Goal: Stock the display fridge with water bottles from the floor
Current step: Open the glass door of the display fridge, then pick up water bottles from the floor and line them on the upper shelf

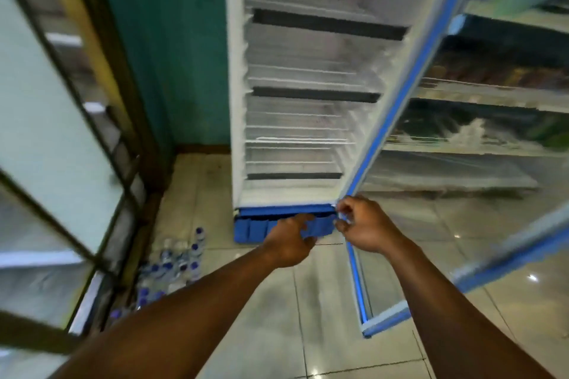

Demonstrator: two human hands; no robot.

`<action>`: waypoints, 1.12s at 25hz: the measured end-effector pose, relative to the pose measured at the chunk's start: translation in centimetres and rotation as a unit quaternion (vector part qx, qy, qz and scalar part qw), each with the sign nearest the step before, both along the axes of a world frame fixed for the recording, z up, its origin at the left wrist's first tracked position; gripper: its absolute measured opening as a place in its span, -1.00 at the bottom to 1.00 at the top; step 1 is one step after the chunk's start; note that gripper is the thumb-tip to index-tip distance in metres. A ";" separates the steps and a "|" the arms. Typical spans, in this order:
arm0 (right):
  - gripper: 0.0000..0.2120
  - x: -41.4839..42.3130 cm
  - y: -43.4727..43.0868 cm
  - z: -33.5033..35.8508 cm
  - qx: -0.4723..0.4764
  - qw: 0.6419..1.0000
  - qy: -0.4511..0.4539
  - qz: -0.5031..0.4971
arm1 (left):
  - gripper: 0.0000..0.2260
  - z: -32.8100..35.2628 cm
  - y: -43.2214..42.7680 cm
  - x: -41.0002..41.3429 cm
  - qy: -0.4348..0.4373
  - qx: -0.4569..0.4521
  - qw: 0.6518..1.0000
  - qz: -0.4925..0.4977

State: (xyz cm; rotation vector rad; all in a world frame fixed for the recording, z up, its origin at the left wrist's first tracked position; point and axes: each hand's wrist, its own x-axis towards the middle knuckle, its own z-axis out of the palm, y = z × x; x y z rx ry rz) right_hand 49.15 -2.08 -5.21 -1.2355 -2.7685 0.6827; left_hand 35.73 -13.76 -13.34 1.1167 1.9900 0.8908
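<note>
A tall white display fridge with a blue base stands open in front of me, its wire shelves bare. Its glass door with a blue frame swings out to the right. My right hand grips the door's inner edge near the fridge's lower right corner. My left hand hovers in front of the blue base with fingers spread and holds nothing. Several water bottles with blue caps stand bunched on the floor to the left of the fridge.
A metal-framed glass cabinet fills the left side, close to the bottles. A teal wall is behind. Shelves of goods show through the door glass on the right. The floor is glossy tile.
</note>
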 end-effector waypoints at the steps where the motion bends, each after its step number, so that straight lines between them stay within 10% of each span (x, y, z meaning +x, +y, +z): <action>1: -0.76 -2.6 -1.3 -1.6 -0.034 0.999 -0.009 0.016 | -0.56 -1.4 -2.1 -2.6 0.005 -0.018 0.999 0.031; 12: -0.73 -21.9 -16.7 -22.8 -0.288 0.940 -0.157 0.097 | -0.59 -17.8 -25.4 -15.2 -0.051 -0.230 0.921 0.311; 18: -0.79 -28.3 -19.5 -42.8 -0.288 0.901 -0.282 0.161 | -0.56 -33.0 -28.3 -18.5 -0.086 -0.333 0.862 0.372; 28: -0.26 -32.8 -22.4 -75.4 -0.128 0.870 -0.307 0.363 | -0.28 -66.2 -26.9 -25.4 0.029 -0.428 0.853 0.299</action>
